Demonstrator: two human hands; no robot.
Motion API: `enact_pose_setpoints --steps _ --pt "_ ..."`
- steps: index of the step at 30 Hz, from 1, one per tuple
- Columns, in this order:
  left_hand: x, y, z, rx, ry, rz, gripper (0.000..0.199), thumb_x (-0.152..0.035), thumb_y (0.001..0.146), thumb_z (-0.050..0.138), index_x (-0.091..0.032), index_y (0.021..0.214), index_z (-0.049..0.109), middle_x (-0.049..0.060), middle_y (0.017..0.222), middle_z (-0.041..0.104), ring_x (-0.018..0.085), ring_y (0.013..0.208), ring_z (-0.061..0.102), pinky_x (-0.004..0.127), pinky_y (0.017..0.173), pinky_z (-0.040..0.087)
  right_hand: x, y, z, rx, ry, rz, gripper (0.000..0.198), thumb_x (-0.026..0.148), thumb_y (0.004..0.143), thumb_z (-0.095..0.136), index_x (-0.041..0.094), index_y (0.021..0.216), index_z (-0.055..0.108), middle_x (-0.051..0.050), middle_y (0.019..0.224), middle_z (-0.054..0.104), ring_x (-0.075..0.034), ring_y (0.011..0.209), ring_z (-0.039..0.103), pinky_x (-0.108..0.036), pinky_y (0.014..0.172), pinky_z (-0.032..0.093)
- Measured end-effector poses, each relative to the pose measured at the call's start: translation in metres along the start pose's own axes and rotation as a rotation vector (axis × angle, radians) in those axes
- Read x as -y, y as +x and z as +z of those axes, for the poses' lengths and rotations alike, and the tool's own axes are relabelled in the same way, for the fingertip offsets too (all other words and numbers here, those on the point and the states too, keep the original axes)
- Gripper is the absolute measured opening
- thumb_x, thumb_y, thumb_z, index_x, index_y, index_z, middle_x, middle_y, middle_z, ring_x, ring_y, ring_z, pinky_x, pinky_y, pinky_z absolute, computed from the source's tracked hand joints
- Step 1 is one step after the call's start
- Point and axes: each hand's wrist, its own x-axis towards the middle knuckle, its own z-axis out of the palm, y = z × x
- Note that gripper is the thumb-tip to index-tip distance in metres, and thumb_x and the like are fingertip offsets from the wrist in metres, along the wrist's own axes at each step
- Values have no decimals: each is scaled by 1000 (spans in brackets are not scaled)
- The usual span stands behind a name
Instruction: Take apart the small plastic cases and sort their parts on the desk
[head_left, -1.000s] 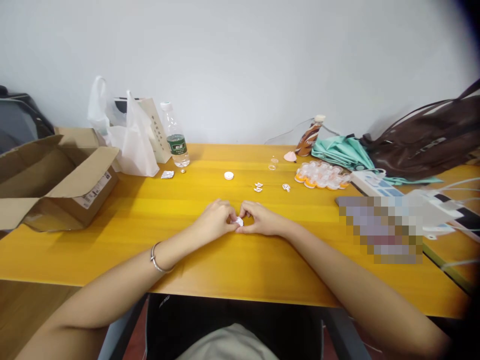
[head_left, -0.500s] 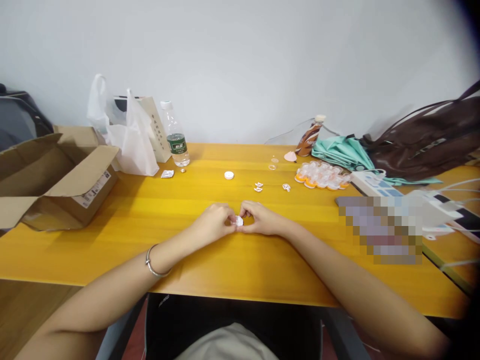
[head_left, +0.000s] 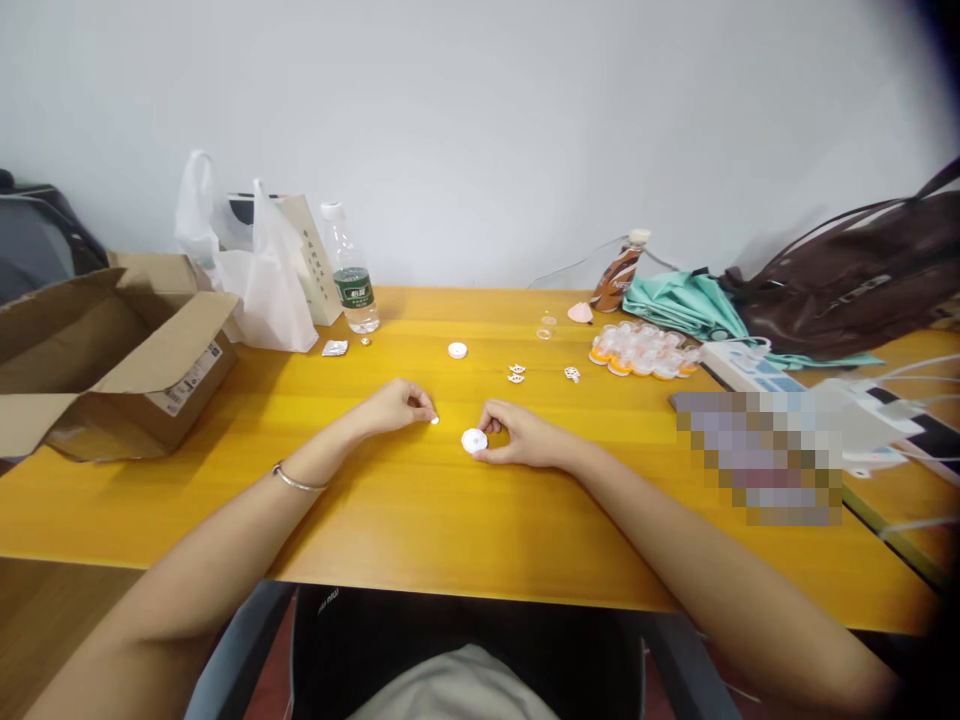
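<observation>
Between the thumb and fingers of my right hand (head_left: pixel 519 433) is a round white disc (head_left: pixel 474 441), held by its right edge just over the table. My left hand (head_left: pixel 397 405), wearing a bangle at the wrist, pinches a tiny white piece (head_left: pixel 435 421) to the left of the disc; its kind is too small to make out. Farther back lies a second round white part (head_left: pixel 457 350). Small white cut-out pieces (head_left: pixel 516 374) sit beyond my right hand, with another openwork white piece (head_left: pixel 572 374) to their right. Clear rings (head_left: pixel 544 334) lie behind these.
An open cardboard box (head_left: pixel 161 380) stands at the left, near a white plastic bag (head_left: pixel 262 290) and a water bottle (head_left: pixel 354 280). On the right are clear-and-orange cups (head_left: pixel 643 350), a brown drink bottle (head_left: pixel 621 272), a green folded umbrella (head_left: pixel 682 305) and a power strip (head_left: pixel 750 368).
My left hand has drawn away to the left and slightly back, carrying the tiny white piece. The disc stays in my right hand and now shows its full face.
</observation>
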Motion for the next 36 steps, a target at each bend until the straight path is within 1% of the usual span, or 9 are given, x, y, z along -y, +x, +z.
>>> enact_pose_setpoints --steps 3,6,8,10,14,18,23,29,36 --pt "0 0 5 -63 23 50 19 -31 70 62 -13 75 66 4 75 66 14 69 58 25 68 44 -1 -1 -1 8 14 -20 22 29 70 63 18 85 51 -1 82 52 -14 77 48 -27 71 41" --pt "-13 -6 15 -135 128 292 18 -30 74 61 -15 84 65 5 87 62 15 83 56 27 80 43 -2 -2 -2 31 19 -60 26 21 69 61 19 93 52 -1 85 51 -14 78 47 -28 74 40" --pt "-23 -11 22 -88 180 437 16 -28 79 57 -17 88 64 5 90 60 15 88 54 28 83 41 -1 -3 -3 39 30 -72 31 22 69 62 19 97 51 -1 86 50 -14 79 47 -28 74 40" --pt "-30 -15 29 -51 224 498 15 -26 82 54 -18 91 63 5 91 59 15 89 53 28 82 41 0 -2 -2 25 49 -53 37 31 67 67 19 98 49 0 84 49 -14 77 46 -28 72 40" --pt "-31 -15 37 -10 243 511 19 -23 84 51 -19 99 62 5 94 59 15 87 54 27 81 41 0 0 3 -28 66 -3 44 45 64 69 19 92 47 1 80 48 -13 72 45 -26 66 40" --pt "-28 -13 40 -4 209 510 19 -25 84 51 -18 97 63 5 93 60 14 86 55 25 80 42 -1 -1 5 -44 70 -20 36 41 71 65 20 93 46 1 80 48 -13 73 45 -26 67 39" --pt "-31 -13 43 -23 201 496 16 -24 83 54 -17 93 64 4 90 61 14 83 56 24 77 42 1 -3 1 -7 40 -39 33 33 71 65 20 94 46 0 83 49 -13 75 46 -26 70 40" --pt "-32 -12 46 -75 205 414 15 -26 82 55 -16 87 66 3 84 65 13 76 59 22 71 43 1 -2 1 -2 53 -39 26 33 72 63 19 88 49 -1 82 52 -13 76 49 -26 69 40" --pt "-33 -14 48 -91 262 446 16 -24 84 54 -16 88 66 4 85 65 14 79 59 23 73 44 0 -1 1 0 86 -21 29 36 69 66 19 86 49 1 78 50 -12 72 48 -25 66 40"
